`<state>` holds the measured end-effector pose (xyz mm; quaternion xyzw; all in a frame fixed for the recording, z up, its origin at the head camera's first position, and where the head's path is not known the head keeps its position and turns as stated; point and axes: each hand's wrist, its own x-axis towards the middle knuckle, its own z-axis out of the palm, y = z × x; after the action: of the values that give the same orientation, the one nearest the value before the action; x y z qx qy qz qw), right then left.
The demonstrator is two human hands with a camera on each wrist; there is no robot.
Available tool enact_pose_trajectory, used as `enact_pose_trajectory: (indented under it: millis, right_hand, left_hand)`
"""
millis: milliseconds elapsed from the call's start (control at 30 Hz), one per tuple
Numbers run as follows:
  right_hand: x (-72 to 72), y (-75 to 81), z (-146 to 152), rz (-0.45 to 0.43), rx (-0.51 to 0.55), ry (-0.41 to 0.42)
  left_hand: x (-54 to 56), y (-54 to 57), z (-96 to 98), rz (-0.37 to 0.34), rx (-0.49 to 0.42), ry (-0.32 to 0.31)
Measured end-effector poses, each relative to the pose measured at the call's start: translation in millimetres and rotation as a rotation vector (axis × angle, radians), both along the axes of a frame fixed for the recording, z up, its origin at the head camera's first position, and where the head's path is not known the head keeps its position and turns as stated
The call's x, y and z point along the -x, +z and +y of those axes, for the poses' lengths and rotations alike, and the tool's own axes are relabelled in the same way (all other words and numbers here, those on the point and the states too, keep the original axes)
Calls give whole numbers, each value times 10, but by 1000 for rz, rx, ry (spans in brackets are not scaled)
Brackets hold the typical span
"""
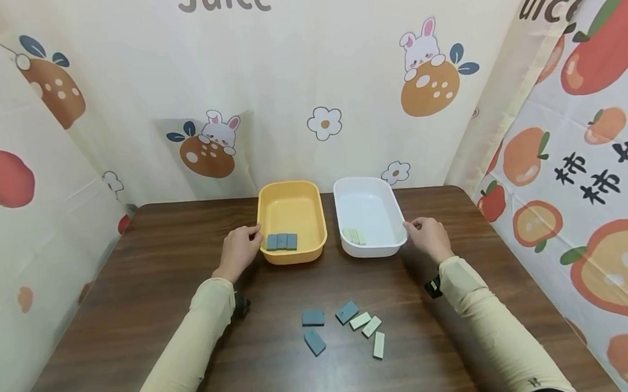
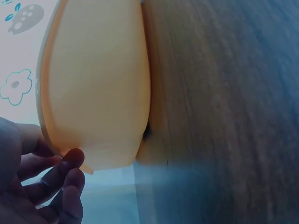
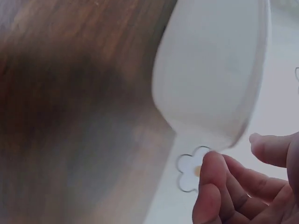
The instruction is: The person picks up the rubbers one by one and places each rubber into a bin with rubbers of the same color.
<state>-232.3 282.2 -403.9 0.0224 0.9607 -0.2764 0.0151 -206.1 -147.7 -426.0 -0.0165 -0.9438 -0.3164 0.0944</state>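
Observation:
My left hand (image 1: 239, 251) pinches the left rim of a yellow plastic tray (image 1: 317, 219); in the left wrist view, thumb and fingers meet at the edge of this tray (image 2: 98, 88). Three blue-grey tiles (image 1: 281, 242) lie side by side in its near left corner. At the right rim of a white tray (image 1: 372, 251) is my right hand (image 1: 429, 237). The right wrist view shows its thumb spread from the fingertips, which are right at the end of the white tray (image 3: 210, 70). Pale green tiles (image 1: 354, 236) lie inside that tray, near left.
On the brown wooden table (image 1: 269, 364), nearer me, lie three blue-grey tiles (image 1: 313, 318), one with a pointed end, and three pale green tiles (image 1: 378, 345). Both trays stand near the back edge, before a printed curtain (image 1: 285, 61). Another printed cloth (image 1: 563, 165) hangs at the right.

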Motion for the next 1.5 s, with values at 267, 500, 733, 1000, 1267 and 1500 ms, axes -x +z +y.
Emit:
enact_pose_trajectory:
  millis: [267, 500, 733, 1000, 1267, 1500]
  right_hand:
    - [-120, 219, -136, 167, 19, 77]
    - [-269, 371, -301, 200, 17, 212]
    - [-459, 354, -465, 192, 34, 299]
    - [-638, 300, -606, 196, 24, 393]
    - [-733, 265, -702, 182, 10, 459]
    - [-836, 215, -784, 128, -8, 523]
  left_hand:
    - [-15, -25, -41, -2, 6, 8]
    - [7, 24, -12, -22, -9, -2]
    - [21, 25, -2, -57, -13, -4]
    - [23, 34, -11, -57, -6, -13]
    - [41, 66, 10, -65, -1, -5]
    - [41, 80, 44, -79, 14, 2]
